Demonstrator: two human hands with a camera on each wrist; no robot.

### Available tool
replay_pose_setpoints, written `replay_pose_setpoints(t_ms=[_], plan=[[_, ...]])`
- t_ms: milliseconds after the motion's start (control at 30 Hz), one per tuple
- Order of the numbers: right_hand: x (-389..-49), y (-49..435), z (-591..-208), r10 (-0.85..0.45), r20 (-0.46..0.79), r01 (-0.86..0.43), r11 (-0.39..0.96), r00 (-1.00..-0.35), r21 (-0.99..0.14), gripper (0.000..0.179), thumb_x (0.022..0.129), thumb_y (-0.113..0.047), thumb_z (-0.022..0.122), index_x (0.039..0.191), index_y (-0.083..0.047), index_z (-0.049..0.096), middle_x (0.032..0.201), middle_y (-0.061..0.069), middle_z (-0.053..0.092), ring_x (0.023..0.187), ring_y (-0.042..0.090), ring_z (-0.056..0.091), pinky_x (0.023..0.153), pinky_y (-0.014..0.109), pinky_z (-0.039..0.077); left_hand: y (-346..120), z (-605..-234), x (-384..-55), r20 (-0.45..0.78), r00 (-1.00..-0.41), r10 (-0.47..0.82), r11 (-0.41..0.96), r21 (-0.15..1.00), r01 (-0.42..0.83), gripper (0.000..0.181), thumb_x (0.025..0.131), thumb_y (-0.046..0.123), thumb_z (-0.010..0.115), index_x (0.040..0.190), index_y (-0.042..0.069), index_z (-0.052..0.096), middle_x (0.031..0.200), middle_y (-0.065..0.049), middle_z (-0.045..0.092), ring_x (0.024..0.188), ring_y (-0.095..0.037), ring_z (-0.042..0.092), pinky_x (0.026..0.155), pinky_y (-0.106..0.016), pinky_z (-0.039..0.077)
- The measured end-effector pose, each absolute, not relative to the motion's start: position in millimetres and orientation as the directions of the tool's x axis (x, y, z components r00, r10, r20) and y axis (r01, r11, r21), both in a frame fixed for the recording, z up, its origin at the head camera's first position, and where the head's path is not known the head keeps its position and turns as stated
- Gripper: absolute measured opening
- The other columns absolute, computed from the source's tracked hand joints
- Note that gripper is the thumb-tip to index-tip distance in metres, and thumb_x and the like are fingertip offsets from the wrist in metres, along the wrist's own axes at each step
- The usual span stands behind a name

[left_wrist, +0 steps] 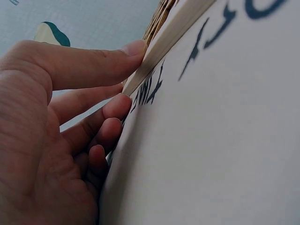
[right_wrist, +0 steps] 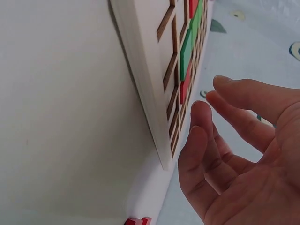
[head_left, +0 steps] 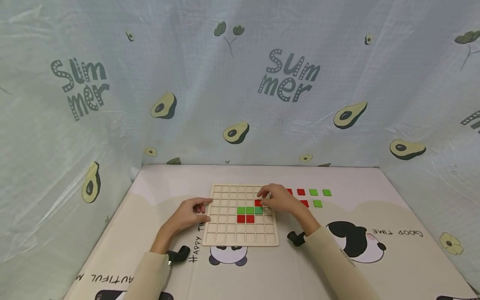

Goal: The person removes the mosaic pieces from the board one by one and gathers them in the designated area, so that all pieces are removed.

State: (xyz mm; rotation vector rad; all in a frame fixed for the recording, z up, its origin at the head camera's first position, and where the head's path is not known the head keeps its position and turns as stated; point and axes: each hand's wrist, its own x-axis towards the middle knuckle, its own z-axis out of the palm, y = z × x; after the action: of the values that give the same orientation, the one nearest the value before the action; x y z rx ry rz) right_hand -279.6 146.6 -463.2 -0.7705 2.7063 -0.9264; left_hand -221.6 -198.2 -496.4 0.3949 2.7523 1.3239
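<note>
A square wooden grid board [head_left: 221,238] lies flat on the table. Three green tiles [head_left: 250,210] form a row in its cells, with two red tiles [head_left: 246,218] in the row nearer me. Another red tile [head_left: 258,203] sits one row farther back, partly under the fingers of my right hand [head_left: 279,198]. In the right wrist view those fingers are bent and apart, with nothing between them, beside the green tile [right_wrist: 186,56]. My left hand [head_left: 187,213] touches the board's left edge with thumb and fingertip spread along it; the wooden edge [left_wrist: 164,47] shows close up in the left wrist view.
Right of the board lie several loose red and green tiles, among them a red tile [head_left: 301,192] and a green tile [head_left: 318,203]; my right hand and wrist partly hide this group. A printed cloth [head_left: 232,83] hangs behind the table and along both sides.
</note>
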Motion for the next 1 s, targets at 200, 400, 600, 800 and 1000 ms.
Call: replay_pose_setpoints(t_ms=[200,400,600,800,1000], plan=[[-279.7,142.7,-463.8,-0.498,-0.032,-0.384,0.706,-0.867,-0.595,0.021,0.093,-0.014,0.073,0.114,-0.01,0.075,0.104,0.003,0.07,0.092,0.017,0.059,0.079,0.031,0.051,-197.6,-496.2,-222.1,0.053,-0.966,0.254,0.599,0.776,0.2,0.062,0.076,0.014,0.085,0.135,0.003,0.067,0.087,-0.004,0.059,0.08,-0.017,0.05,0.072,-0.026,0.039],[-280.7,141.0,-466.8,-0.491,-0.041,-0.373,0.711,-0.87,-0.595,0.019,0.093,-0.013,0.074,0.111,-0.011,0.075,0.101,0.002,0.069,0.092,0.017,0.058,0.079,0.031,0.051,-197.0,-494.2,-221.4,0.047,-0.965,0.259,0.591,0.782,0.197,0.062,0.076,0.013,0.085,0.135,0.002,0.067,0.087,-0.004,0.059,0.079,-0.017,0.05,0.071,-0.025,0.04],[-281.8,140.5,-470.4,-0.486,-0.048,-0.365,0.714,-0.873,-0.598,0.016,0.092,-0.012,0.075,0.108,-0.012,0.076,0.096,0.0,0.067,0.089,0.016,0.056,0.077,0.03,0.049,-197.1,-494.0,-221.1,0.051,-0.965,0.259,0.592,0.781,0.2,0.062,0.077,0.013,0.085,0.135,0.002,0.067,0.087,-0.004,0.059,0.08,-0.016,0.05,0.071,-0.025,0.04],[-282.2,140.4,-471.2,-0.48,-0.059,-0.352,0.715,-0.875,-0.604,0.015,0.092,-0.012,0.075,0.106,-0.012,0.075,0.094,-0.001,0.066,0.087,0.016,0.056,0.076,0.031,0.049,-197.3,-494.9,-220.6,0.047,-0.967,0.249,0.597,0.779,0.192,0.062,0.076,0.014,0.085,0.135,0.003,0.067,0.087,-0.004,0.059,0.079,-0.016,0.05,0.071,-0.025,0.04],[-283.1,140.8,-473.3,-0.471,-0.063,-0.341,0.718,-0.88,-0.606,0.014,0.091,-0.011,0.075,0.105,-0.013,0.074,0.095,0.0,0.065,0.088,0.016,0.056,0.076,0.03,0.048,-197.3,-495.3,-221.2,0.05,-0.966,0.252,0.59,0.783,0.194,0.062,0.076,0.014,0.085,0.134,0.003,0.068,0.088,-0.005,0.059,0.079,-0.016,0.05,0.071,-0.025,0.04]])
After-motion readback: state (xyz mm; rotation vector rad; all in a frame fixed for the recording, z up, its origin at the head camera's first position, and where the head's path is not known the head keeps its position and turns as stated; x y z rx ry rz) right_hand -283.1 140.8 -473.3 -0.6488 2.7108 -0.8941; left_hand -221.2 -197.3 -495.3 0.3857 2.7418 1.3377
